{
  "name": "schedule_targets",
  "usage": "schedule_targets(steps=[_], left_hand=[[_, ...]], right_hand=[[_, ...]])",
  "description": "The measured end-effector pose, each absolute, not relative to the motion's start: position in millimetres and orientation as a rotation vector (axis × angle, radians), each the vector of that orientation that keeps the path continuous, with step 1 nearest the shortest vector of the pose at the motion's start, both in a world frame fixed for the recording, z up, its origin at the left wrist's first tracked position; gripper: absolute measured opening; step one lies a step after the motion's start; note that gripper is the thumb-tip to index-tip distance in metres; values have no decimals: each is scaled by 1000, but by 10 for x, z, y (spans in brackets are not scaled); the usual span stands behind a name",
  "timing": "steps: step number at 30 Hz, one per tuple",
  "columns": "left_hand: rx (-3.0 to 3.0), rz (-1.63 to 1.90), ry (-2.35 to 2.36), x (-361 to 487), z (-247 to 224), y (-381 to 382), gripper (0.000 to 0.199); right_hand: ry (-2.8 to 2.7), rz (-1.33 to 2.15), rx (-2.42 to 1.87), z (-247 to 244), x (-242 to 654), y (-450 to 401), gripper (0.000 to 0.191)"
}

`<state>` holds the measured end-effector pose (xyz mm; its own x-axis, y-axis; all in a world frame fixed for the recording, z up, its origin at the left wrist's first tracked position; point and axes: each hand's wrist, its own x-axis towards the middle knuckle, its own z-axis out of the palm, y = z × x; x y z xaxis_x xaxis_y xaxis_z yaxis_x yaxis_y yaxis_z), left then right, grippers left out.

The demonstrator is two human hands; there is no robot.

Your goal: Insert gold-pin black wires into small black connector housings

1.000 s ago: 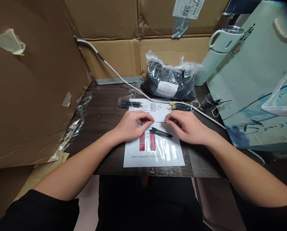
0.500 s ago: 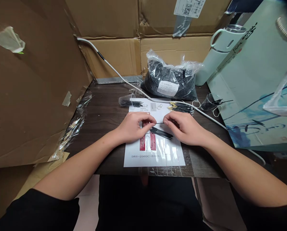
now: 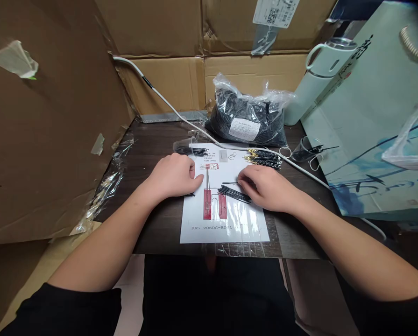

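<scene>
Nearest the person, the white sheet (image 3: 191, 235) lies on the dark desk (image 3: 149, 140), its printed code and red printed shapes (image 3: 207, 205) in plain sight. Just beyond the code, a slanting bundle of black rods (image 3: 234, 193) rests on the sheet beside those shapes. The right hand (image 3: 266, 188) hovers at the bundle's far right end, thumb and forefinger pressed together on what looks like one thin black rod (image 3: 230, 183), which points leftward above the bundle. The left hand (image 3: 173, 176) sits at the sheet's left edge, fingers curled and thumb apart; whether it grips anything cannot be told, though a few dark ends (image 3: 190, 194) show beneath it. Farther off are a gold-tipped bundle (image 3: 265, 158), a clear cup with black rods (image 3: 185, 147) on the left and another clear cup (image 3: 302, 149) on the right, with a filled plastic bag (image 3: 249, 112) behind them. The handling seems partway through: one rod is in the fingers and several others lie unheld in the near bundle, while which groups are finished does not show. Half a second ago both hands met at the ends of a rod over the sheet; now the left has drawn away leftward, uncovering the upper red print, while the right and the near bundle have hardly shifted.
</scene>
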<state>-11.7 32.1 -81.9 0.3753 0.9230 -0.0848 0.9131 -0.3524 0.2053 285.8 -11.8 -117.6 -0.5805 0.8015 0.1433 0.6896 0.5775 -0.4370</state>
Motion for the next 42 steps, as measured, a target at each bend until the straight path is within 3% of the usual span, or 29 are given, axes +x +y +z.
schedule_targets(steps=[10,16,22,29,35,42], left_hand=[[2383,18,1548,-101,-765,280,10],[2385,115,1495,-128,-839,313,6],[2443,292,1307,-123,-888,301,5],[2208,588,1094,-2,-962,214,7],[1921,747,1027,104,-1138,195,19],[2001,779,1005,124,-1147,198,16]], right_hand=[[-2599,607,-1031,-1016,2875,-165,16],[-2498,246,-1358,-1048,3160,16,13],[-2483,134,-1506,-1105,3404,156,8],[-2485,194,-1569,-1162,3294,180,17],[-2549,56,-1486,-1167,3183,122,15],[-2373,522,-1210,-1070,3002,-36,10]])
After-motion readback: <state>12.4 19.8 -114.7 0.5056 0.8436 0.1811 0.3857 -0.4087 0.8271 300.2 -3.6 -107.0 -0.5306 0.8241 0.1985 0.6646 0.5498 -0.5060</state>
